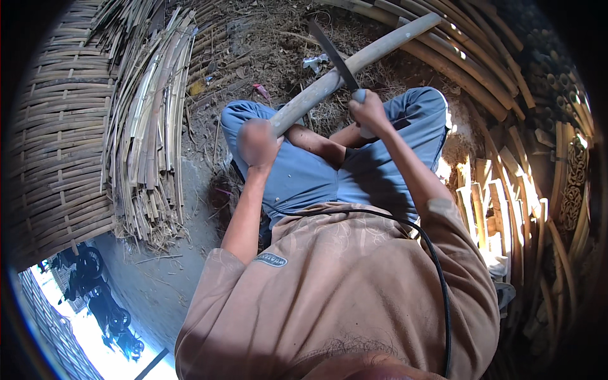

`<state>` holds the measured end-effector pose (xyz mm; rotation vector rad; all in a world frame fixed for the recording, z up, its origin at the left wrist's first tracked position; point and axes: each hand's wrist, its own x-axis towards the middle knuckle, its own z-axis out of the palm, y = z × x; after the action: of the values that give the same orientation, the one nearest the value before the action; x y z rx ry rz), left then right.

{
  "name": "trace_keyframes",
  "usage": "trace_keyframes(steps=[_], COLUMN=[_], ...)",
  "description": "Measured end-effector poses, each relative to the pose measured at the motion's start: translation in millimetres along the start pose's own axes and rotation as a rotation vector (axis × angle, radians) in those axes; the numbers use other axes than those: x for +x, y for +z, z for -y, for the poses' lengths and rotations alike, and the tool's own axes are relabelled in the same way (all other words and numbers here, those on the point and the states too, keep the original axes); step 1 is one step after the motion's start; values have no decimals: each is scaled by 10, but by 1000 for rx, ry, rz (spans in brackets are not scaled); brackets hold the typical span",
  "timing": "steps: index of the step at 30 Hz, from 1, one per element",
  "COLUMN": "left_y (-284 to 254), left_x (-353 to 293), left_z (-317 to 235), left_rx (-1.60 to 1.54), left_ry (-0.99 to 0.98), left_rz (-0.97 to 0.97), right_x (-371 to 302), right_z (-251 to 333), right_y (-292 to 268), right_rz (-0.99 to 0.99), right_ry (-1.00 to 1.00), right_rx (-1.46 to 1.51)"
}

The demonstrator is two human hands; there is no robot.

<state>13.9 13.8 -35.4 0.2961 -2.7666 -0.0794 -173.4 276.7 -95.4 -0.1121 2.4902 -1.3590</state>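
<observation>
A pale grey-green bamboo pole [310, 96] slants from above my left knee up to the far right. My left hand [258, 144], blurred in the picture, is closed round its near end. My right hand [369, 114] grips the handle of a long knife [330, 49] in front of my right knee. The knife's dark, straight blade points up and to the left and crosses the pole near its middle. Whether the edge has cut into the bamboo I cannot tell. My crossed legs in blue trousers [310, 183] lie beneath both hands.
Split bamboo strips [149, 126] are heaped at the left beside a woven bamboo panel [63, 139]. Long bamboo poles [456, 63] lie at the far right, with cut pieces [500, 202] standing below them. Dry litter [253, 63] covers the ground ahead. A black cable [437, 259] runs across my shirt.
</observation>
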Motion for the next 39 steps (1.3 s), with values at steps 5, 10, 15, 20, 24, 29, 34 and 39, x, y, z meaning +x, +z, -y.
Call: trace_keyframes(steps=[5,10,15,20,24,29,34,39], left_y=[-5,3,-19,24,3,-28,-3,-13], left_x=[97,8,-14,105,18,19,67,28], left_z=[-51,19,41,-107,27,17,-63,17], left_rx=[-17,1,-8,-37,-13,-51,-22,-17], left_ry=[19,-17,1,26,-18,-6,11,0], left_rz=[-8,3,-8,-14,8,8,-15,-8], right_x=[261,108,50,560,-182,45,261,-98], right_z=[15,284,319,-278,165,294,8,345], right_y=[-401,-157,-434,-290,-98,-309,-240,-306], right_rz=[-25,62,182,-213,289,176,-2,309], right_ry=[-58,100,74,55,89,42,92,13], right_rx=[-127,89,-116,36,60,83,36,-83])
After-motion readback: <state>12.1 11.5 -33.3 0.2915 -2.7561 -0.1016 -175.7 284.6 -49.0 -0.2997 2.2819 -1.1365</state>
